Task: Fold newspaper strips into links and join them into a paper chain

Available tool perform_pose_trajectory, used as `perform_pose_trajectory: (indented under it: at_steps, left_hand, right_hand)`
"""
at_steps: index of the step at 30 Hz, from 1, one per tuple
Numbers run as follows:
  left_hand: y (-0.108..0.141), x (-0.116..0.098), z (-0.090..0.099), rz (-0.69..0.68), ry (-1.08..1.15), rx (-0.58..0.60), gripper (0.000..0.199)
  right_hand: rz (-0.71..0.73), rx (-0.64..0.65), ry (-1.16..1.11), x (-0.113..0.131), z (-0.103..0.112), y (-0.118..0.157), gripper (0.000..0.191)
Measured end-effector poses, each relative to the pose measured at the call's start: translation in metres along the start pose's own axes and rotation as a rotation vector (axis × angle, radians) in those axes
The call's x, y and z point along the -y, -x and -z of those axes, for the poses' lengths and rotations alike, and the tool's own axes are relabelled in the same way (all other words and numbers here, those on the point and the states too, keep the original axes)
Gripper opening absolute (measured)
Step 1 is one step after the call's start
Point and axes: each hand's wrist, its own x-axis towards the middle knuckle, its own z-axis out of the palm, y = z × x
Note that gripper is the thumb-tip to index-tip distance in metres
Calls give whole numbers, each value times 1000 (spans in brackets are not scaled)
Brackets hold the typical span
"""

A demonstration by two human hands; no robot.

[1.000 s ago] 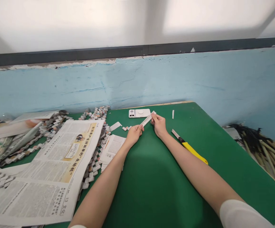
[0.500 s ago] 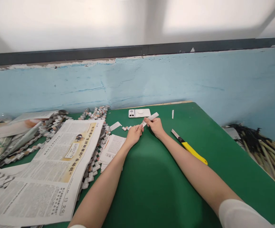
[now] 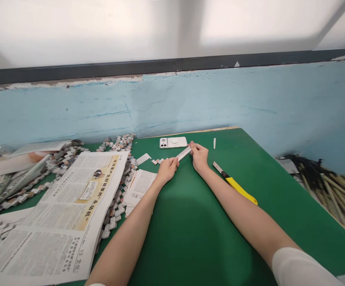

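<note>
A narrow white paper strip (image 3: 184, 153) stretches between my two hands above the green table. Its lower left end is pinched in my left hand (image 3: 167, 169). My right hand (image 3: 199, 156) grips the upper right end between thumb and fingers. A short folded paper chain (image 3: 157, 161) shows just left of my left hand. Behind the hands lies a white phone (image 3: 173, 142). To the right of my right hand rests a yellow-handled utility knife (image 3: 241, 190), and a small paper strip (image 3: 214, 143) lies farther back.
Printed newspaper (image 3: 68, 214) covers the table's left side, over folded paper chains (image 3: 112, 218). Small printed sheets (image 3: 139, 188) lie beside it. A blue wall (image 3: 205, 99) borders the back; long sticks (image 3: 336, 194) lie beyond the right table edge.
My right hand has slid outward to the strip's upper right end, so more of the strip shows between the hands. My left hand keeps its hold. The view has shifted slightly.
</note>
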Motion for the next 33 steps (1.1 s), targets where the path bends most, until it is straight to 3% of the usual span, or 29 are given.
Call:
perform_pose_trajectory:
  at_steps: [4, 10, 21, 28, 33]
  left_hand:
    - [-1, 3, -2, 39, 104, -37, 48]
    - [-5, 11, -6, 121, 466, -121, 51]
    - [-1, 3, 3, 97, 638, -228, 55]
    - [-1, 4, 6, 100, 671, -186, 39]
    - [5, 0, 5, 20, 612, -37, 30]
  right_hand:
    - [-6, 40, -5, 2, 0, 0, 55]
    - [-28, 138, -24, 6, -2, 3, 50]
    - [-92, 329, -146, 15, -4, 7, 28]
    - [-125, 311, -172, 20, -4, 8, 13]
    - [-100, 260, -145, 15, -4, 5, 9]
